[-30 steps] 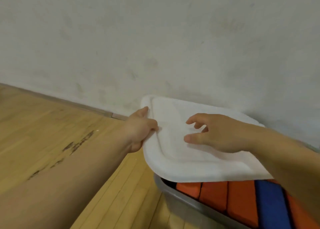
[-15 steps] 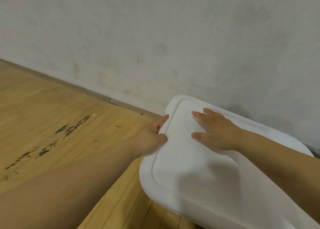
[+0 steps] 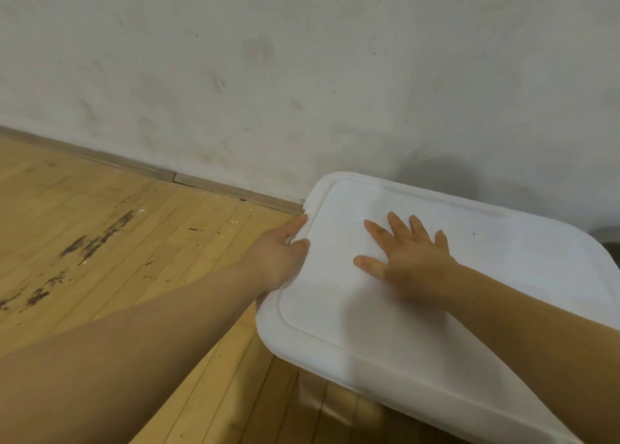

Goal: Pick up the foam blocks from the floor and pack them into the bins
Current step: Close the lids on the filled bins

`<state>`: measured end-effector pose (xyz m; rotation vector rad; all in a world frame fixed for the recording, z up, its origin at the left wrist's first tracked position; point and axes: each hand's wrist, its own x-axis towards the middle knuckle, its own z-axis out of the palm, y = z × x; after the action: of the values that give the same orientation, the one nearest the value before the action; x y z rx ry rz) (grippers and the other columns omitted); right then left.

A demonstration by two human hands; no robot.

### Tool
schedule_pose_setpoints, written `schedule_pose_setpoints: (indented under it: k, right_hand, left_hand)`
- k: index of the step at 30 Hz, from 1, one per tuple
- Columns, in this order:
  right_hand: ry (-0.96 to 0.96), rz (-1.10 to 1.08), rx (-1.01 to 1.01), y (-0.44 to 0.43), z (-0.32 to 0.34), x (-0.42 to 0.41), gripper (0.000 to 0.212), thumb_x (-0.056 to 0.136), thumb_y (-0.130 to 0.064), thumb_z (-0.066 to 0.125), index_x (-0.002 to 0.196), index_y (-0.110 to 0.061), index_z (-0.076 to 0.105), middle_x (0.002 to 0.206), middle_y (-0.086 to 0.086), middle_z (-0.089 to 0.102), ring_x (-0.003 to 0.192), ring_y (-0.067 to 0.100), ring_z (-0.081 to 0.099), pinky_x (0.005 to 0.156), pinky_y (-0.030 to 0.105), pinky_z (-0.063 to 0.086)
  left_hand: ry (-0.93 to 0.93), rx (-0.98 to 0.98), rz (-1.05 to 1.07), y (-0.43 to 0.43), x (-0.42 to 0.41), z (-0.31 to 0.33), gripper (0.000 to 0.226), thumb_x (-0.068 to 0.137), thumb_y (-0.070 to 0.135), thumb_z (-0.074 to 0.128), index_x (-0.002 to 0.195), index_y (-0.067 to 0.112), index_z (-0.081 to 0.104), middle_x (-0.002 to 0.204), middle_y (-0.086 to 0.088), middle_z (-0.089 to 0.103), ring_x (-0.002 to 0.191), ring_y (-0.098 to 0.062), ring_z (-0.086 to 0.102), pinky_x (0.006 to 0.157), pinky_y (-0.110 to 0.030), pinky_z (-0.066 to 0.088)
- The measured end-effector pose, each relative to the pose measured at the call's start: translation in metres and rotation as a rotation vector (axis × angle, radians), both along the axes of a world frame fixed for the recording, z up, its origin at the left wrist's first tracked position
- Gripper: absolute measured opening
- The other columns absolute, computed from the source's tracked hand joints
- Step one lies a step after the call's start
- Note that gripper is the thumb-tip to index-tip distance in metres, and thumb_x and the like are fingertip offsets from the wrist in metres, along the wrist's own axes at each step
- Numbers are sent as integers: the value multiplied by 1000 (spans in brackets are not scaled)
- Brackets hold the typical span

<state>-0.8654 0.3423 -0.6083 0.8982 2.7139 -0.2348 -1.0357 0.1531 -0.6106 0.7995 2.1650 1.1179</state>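
White plastic lid (image 3: 503, 249) is seen lying flat over the bin (image 3: 322, 406), which is set on the wooden floor (image 3: 134, 242) close against the scuffed wall (image 3: 302, 74). The lid's left rim is gripped by the left hand (image 3: 278, 259), with the thumb laid on top, one finger along the edge and the rest hidden beneath. The right hand (image 3: 412, 262) is pressed flat on the lid just beside it, fingers straight and spread. The foam blocks are hidden under the lid.
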Motion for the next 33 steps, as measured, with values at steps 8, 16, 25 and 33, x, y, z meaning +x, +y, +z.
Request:
schedule_pose_setpoints:
  k: [8, 16, 25, 33]
  right_hand:
    - [1, -36, 24, -2, -12, 15, 79, 87, -85, 8, 153, -52, -18, 169, -6, -20, 154, 34, -17, 119, 68, -5]
    - [69, -17, 39, -1, -21, 19, 79, 86, -85, 6, 154, -51, -17, 169, -5, -19, 154, 33, -18, 119, 67, -8]
    - [75, -12, 28, -1, -21, 18, 79, 87, -85, 7, 154, -51, -18, 168, -5, -21, 154, 34, -20, 119, 67, -8]
    - [82, -12, 24, -2, -19, 19, 79, 88, -84, 8, 155, -50, -16, 169, -4, -19, 154, 34, -19, 118, 67, -8]
  left_hand:
    - [-116, -97, 108, 20, -3, 3, 75, 96, 42, 64, 160, 38, 26, 158, 7, 43, 113, -21, 56, 92, -32, 43]
    - [444, -72, 93, 15, 16, 8, 47, 92, 33, 67, 136, 32, 50, 94, 22, 50, 83, -11, 55, 63, -27, 39]
    - [117, -192, -81, 21, -7, -1, 72, 100, 43, 55, 160, 46, 15, 140, 9, 59, 109, -17, 59, 90, -28, 41]
    - [386, -239, -146, 23, 3, -1, 62, 109, 36, 37, 161, 46, 5, 148, 2, 55, 125, -25, 56, 93, -27, 39]
